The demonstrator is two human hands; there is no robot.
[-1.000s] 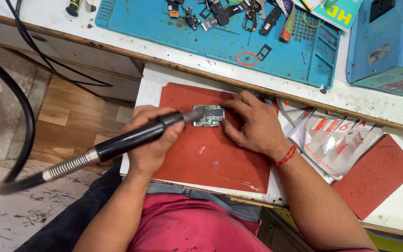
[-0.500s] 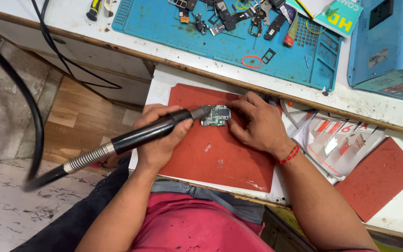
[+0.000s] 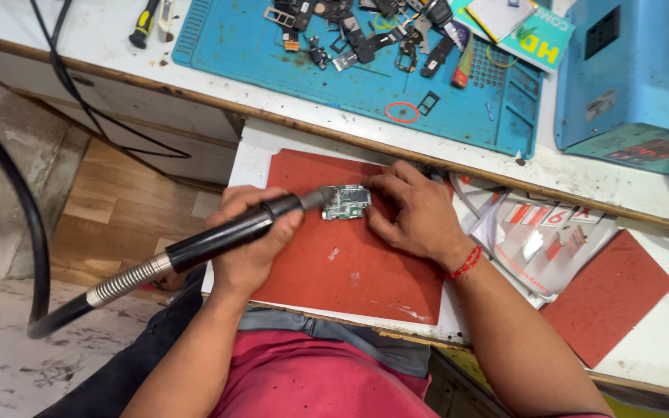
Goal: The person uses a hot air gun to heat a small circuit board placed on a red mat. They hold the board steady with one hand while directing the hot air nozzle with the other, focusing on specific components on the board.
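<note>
My left hand (image 3: 251,244) grips a black hot-air handpiece (image 3: 226,236) with a metal spring collar and a thick black hose trailing left. Its nozzle tip points at the left edge of a small green circuit board (image 3: 346,202). The board lies on a red mat (image 3: 350,263) on a white pull-out shelf. My right hand (image 3: 412,213), with a red thread at the wrist, holds the board flat by its right side and top edge with the fingertips.
A blue work mat (image 3: 365,85) with several phone parts, tweezers and an orange ring lies on the bench behind. A blue station box (image 3: 629,85) stands at the right. Plastic packets (image 3: 543,240) and a second red mat (image 3: 609,298) lie right of my hand. A black cable hangs at left.
The view has shifted slightly. Both hands stay on the handpiece and the board, with the nozzle still at the board's left edge.
</note>
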